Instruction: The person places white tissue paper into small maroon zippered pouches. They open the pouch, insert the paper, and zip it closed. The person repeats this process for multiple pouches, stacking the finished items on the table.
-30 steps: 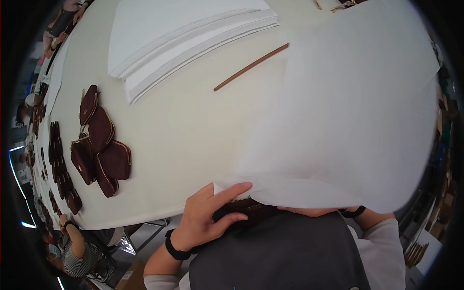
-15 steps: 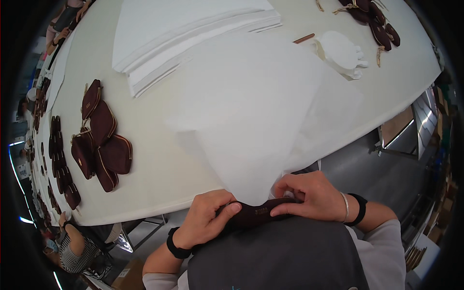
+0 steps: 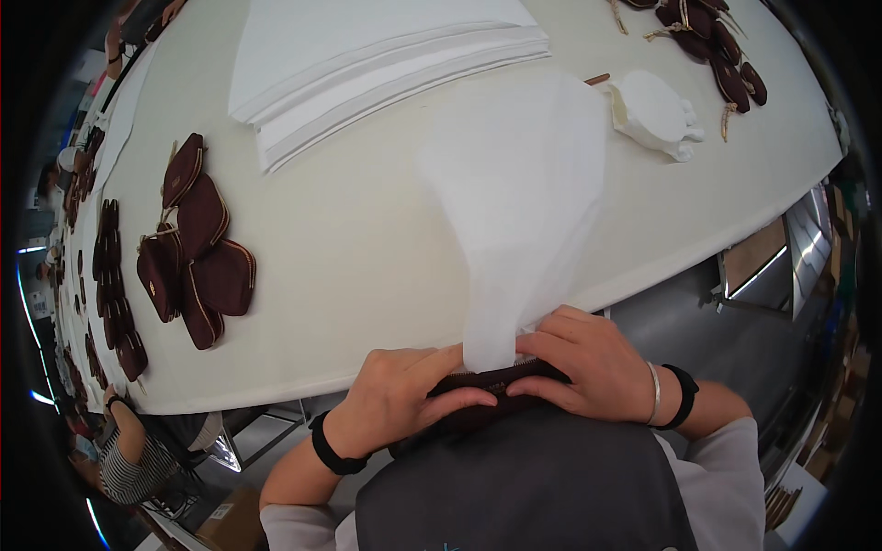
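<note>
Close to my body, past the table's near edge, a dark maroon zip pouch point(image 3: 514, 375) is held with its opening facing up. White tissue paper point(image 3: 519, 211) runs from the pouch's mouth up over the table, gathered narrow at the bottom and flaring wider above. My left hand point(image 3: 390, 397) grips the pouch's left side, thumb along the front. On the right side, my right hand point(image 3: 593, 367) grips the pouch with its thumb in front and fingers at the opening beside the tissue. The paper's lower end is hidden inside.
A stack of white sheets point(image 3: 395, 69) lies at the far side of the cream table point(image 3: 358, 239). Maroon pouches point(image 3: 204, 220) lie in a cluster on the left, with more pouches point(image 3: 726, 64) at far right. Near those sits a crumpled white bundle point(image 3: 652, 110). Another person point(image 3: 138, 468) is at lower left.
The tissue has drawn in, now narrower and lower into the pouch's mouth. My left hand has moved inward, its thumb now nearer the right thumb. The view has shifted slightly.
</note>
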### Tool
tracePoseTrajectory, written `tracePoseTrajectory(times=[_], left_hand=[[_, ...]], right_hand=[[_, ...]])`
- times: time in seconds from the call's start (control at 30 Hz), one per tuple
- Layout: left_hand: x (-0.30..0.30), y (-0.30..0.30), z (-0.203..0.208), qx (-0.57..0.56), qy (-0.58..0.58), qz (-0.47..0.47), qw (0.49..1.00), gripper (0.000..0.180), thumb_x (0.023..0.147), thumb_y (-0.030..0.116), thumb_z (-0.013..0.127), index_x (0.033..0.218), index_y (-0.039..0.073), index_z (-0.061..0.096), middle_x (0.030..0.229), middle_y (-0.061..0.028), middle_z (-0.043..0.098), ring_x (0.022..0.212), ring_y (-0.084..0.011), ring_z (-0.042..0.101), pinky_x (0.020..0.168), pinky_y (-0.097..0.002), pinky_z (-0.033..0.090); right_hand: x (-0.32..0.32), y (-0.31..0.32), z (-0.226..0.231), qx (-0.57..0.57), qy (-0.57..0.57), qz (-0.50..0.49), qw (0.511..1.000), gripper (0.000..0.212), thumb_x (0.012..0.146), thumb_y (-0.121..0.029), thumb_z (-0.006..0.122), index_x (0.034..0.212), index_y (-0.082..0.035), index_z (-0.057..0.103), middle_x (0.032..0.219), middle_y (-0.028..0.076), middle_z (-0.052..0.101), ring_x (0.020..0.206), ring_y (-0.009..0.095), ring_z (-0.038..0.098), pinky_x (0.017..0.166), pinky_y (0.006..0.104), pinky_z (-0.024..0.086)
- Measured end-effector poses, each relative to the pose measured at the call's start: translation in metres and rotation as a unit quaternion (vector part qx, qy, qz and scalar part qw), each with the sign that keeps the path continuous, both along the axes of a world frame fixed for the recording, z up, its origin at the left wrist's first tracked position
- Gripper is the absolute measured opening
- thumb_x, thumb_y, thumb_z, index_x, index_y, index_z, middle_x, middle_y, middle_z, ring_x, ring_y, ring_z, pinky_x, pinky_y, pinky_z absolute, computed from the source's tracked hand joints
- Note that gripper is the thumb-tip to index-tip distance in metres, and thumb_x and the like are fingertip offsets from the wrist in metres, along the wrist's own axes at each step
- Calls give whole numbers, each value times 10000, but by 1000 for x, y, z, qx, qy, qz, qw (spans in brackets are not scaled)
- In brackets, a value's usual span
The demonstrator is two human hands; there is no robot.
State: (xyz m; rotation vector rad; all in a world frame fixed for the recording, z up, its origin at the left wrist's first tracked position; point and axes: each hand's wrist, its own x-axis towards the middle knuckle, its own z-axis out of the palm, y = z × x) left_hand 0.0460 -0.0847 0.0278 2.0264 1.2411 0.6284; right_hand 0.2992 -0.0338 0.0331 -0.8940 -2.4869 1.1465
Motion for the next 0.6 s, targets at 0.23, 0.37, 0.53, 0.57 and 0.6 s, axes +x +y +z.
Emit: tracePoseTrajectory(times=[0.23,0.37,0.53,0.57,0.6], left_hand=[[-10,-25,-28,-65,-98,85,989,388,715,400,864,890,77,739,804,-34,672,623,-162,600,526,-281,464],[-11,-13,-22,-25,-166,73,983,248,808,244,839,783,36,706,945,-73,690,724,-169,569,580,-251,467],[-21,-2,-18,-278,-273,72,918,364,849,54,772,1174,52,608,1020,-101,706,716,-118,507,583,-222,418],[-20,3,-10,-352,-278,98,888,486,845,60,779,1281,63,565,1022,-101,706,715,-106,500,578,-223,413],[-20,10,-4,-362,-234,63,900,804,821,23,768,1500,110,346,972,-64,707,690,-80,473,578,-225,410]], right_hand=[[2,-1,-1,-15,62,-43,997,279,750,-200,854,931,-57,697,985,54,631,851,220,589,719,327,510],[1,-1,-10,-30,110,-28,993,265,732,-184,858,919,-69,708,955,41,633,828,216,603,701,325,506],[-1,3,-4,-53,100,8,994,253,733,-178,853,919,-78,715,921,34,621,823,220,607,689,329,498],[-2,4,-3,-51,97,13,994,248,737,-177,850,919,-79,715,914,35,617,820,221,605,688,330,497],[-2,5,-2,-49,93,19,994,242,740,-176,848,919,-79,716,908,36,613,818,223,602,687,331,496]])
